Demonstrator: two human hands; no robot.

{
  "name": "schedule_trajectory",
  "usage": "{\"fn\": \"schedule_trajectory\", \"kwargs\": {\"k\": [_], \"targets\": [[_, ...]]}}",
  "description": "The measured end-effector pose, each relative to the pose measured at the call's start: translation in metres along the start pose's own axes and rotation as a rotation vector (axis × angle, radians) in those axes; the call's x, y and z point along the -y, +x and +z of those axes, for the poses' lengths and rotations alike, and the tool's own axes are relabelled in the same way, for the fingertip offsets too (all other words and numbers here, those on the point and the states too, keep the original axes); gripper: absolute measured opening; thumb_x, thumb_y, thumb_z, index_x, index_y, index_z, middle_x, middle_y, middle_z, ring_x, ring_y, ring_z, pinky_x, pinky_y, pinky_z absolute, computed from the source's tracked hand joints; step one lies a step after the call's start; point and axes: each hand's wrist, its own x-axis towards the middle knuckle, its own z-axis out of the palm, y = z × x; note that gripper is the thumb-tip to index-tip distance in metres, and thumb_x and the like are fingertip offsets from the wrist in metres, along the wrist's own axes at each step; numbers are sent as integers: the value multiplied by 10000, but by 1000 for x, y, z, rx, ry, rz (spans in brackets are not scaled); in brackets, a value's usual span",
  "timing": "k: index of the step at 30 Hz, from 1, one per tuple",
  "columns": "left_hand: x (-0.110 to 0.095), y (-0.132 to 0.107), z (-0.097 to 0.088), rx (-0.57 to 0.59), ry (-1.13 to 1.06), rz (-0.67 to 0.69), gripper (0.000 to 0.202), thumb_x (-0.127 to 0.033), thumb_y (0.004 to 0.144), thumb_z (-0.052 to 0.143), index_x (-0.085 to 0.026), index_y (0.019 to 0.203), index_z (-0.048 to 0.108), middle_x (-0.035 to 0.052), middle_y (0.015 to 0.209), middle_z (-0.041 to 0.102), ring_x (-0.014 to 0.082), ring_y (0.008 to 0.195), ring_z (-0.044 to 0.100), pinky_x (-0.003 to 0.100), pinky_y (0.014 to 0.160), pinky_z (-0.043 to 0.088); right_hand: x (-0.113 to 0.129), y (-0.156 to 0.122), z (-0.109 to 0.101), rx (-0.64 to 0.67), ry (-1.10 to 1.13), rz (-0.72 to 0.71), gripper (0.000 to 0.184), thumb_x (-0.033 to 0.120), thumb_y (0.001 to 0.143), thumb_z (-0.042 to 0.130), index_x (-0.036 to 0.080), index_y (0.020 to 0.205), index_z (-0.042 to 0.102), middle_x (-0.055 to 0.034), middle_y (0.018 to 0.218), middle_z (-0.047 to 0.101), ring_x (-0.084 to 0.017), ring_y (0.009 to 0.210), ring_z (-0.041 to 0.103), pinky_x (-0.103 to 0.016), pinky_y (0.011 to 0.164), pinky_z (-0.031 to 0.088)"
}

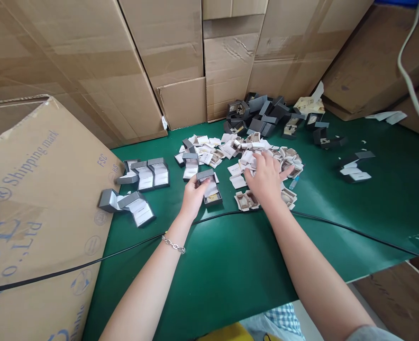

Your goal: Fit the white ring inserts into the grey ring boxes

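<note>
Head view, as it reaches me at my remote seat.

Item: left hand (193,194). Grip pinching, thumb uppermost, the lid end of a small grey hinged box (212,193), which stands open, white-lined, with a yellowish patch at its near end. Whether its base touches the green bench (223,265), I cannot tell.

Item: right hand (266,182). Grip spread, fingers over a heap of white and beige card inserts (247,158); I make out nothing pinched there, though the fingertips are partly lost among the cards.

Relation: the hinged box lies left of the heap, a bare strip between; its long axis runs away from the wearer, far end leaning leftward. The right hand is the nearer to the heap, directly above it.

Surroundings: open white-lined boxes (146,175) to the left; dark grey boxes (264,111) piled behind the heap; black cable (103,258) crossing the bench.
</note>
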Motion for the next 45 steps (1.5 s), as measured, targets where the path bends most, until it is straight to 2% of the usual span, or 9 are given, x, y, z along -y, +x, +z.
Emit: {"fn": "schedule_trajectory", "kwargs": {"k": [7, 14, 21, 27, 30, 35, 38, 41, 45], "targets": [[-6, -5, 3, 47, 209, 63, 318, -382, 712, 637, -185, 961, 626, 27, 917, 659, 144, 847, 577, 252, 792, 431, -20, 12, 0, 88, 6, 95, 490, 336, 833, 413, 186, 1299, 424, -118, 1290, 514, -326, 1220, 387, -673, 1010, 46], [-6, -5, 3, 55, 247, 70, 337, -394, 726, 626, -188, 993, 619, 30, 932, 649, 140, 831, 566, 230, 746, 428, -21, 17, 0, 147, 13, 69, 494, 317, 823, 415, 186, 1299, 423, -111, 1214, 577, -336, 1237, 356, -681, 999, 75], [-2, -4, 2, 62, 273, 92, 314, -397, 741, 610, -196, 982, 617, 25, 936, 650, 139, 835, 570, 234, 761, 432, -22, 20, 0, 104, 36, 39, 463, 313, 791, 490, 236, 1248, 486, -87, 1140, 617, -332, 1174, 422, -702, 976, 54], [-7, -10, 6, 25, 409, 135, 283, -359, 792, 533, -202, 1013, 614, 44, 1005, 650, 169, 907, 586, 285, 832, 446, -11, 15, -6, -29, 140, 10, 377, 297, 781, 516, 238, 1150, 563, -80, 1136, 607, -315, 1124, 465, -667, 1007, 81], [-8, -15, 8, -34, 494, 227, 305, -328, 803, 507, -214, 1066, 613, 54, 1104, 630, 190, 1012, 572, 320, 913, 439, 1, 9, -8, -71, 260, -21, 395, 299, 777, 525, 234, 1167, 535, -82, 1142, 591, -293, 1111, 483, -622, 1025, 155], [-6, -16, 7, -189, 571, 369, 363, -238, 796, 473, -221, 1138, 594, 57, 1220, 577, 201, 1177, 491, 358, 1037, 379, 16, -2, -6, -61, 482, -164, 394, 297, 737, 573, 191, 1110, 511, -105, 1071, 580, -258, 1026, 528, -441, 883, 435], [-6, -15, 5, -216, 593, 416, 395, -180, 791, 434, -220, 1160, 569, 58, 1199, 575, 187, 1172, 479, 346, 1032, 377, 22, -7, -6, -85, 541, -202, 375, 280, 741, 572, 193, 1099, 500, -98, 1061, 579, -239, 991, 546, -401, 838, 469], [-6, -18, 5, -239, 562, 457, 496, -144, 781, 423, -234, 1268, 451, 65, 1181, 562, 175, 1129, 486, 338, 1004, 382, 26, -11, -7, -76, 583, -204, 381, 287, 755, 560, 201, 1120, 492, -87, 1086, 590, -216, 958, 571, -372, 828, 485], [-4, -28, 9, -343, 494, 595, 533, -195, 800, 463, -234, 1314, 330, 94, 1268, 475, 181, 1135, 453, 347, 1009, 348, 26, -13, -4, -7, 559, -247, 337, 269, 767, 513, 214, 1100, 509, -71, 1093, 605, -208, 990, 577, -355, 859, 481]]}}
